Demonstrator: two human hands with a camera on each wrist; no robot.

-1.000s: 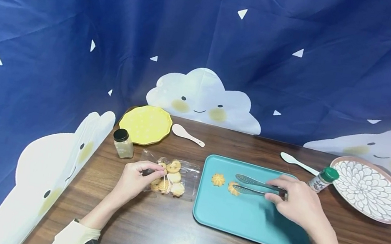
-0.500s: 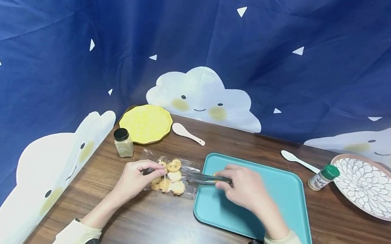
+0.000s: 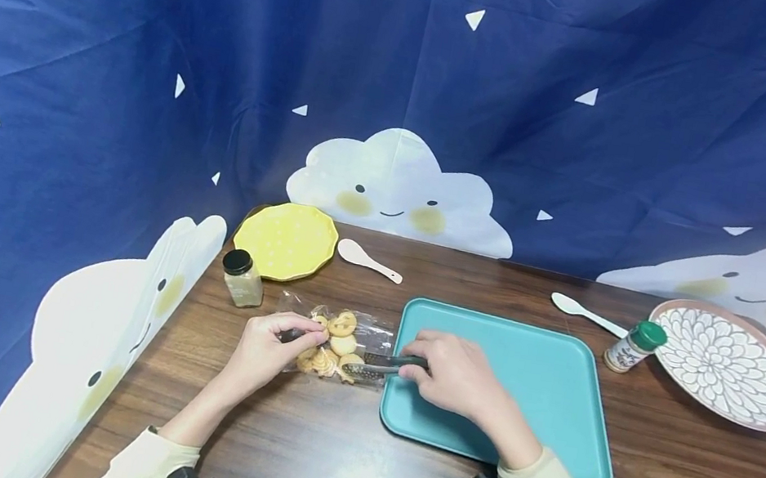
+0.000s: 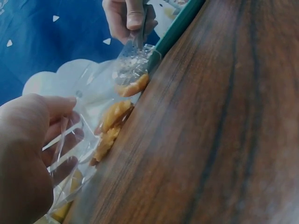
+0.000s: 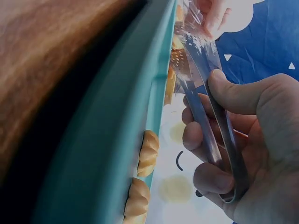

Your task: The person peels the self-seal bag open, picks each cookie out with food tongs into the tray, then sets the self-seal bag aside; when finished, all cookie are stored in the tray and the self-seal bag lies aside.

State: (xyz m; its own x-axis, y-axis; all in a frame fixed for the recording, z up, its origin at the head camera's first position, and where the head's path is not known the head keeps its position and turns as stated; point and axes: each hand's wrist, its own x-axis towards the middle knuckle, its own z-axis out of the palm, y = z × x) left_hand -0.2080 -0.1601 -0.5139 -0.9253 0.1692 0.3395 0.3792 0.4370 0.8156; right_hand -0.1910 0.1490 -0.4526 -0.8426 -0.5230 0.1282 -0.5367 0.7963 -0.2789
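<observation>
My left hand [image 3: 278, 343] pinches the edge of a clear plastic bag [image 3: 379, 338] of round cookies [image 3: 343, 322], lifting its mouth in the left wrist view. The right hand [image 3: 448, 373] grips metal tongs [image 5: 217, 112], thumb on one arm and fingers around the other. Their perforated tips reach into the bag at a cookie [image 4: 133, 86] on its right side. Beside the bag lies a teal tray [image 3: 554, 388]. Two ridged cookies [image 5: 148, 154] rest on it in the right wrist view; in the head view the right hand hides them.
A yellow plate [image 3: 286, 241], a black-lidded jar [image 3: 243, 280] and a white spoon [image 3: 368, 260] stand at the back left. To the right are a pale green spoon [image 3: 587, 313], a green-capped shaker [image 3: 634, 347] and a flower-patterned plate [image 3: 728, 365]. A blue cloth hangs behind the table.
My right hand has moved left with the tongs, from over the tray to the bag, where the tips now meet a cookie. The left hand has stayed at the bag.
</observation>
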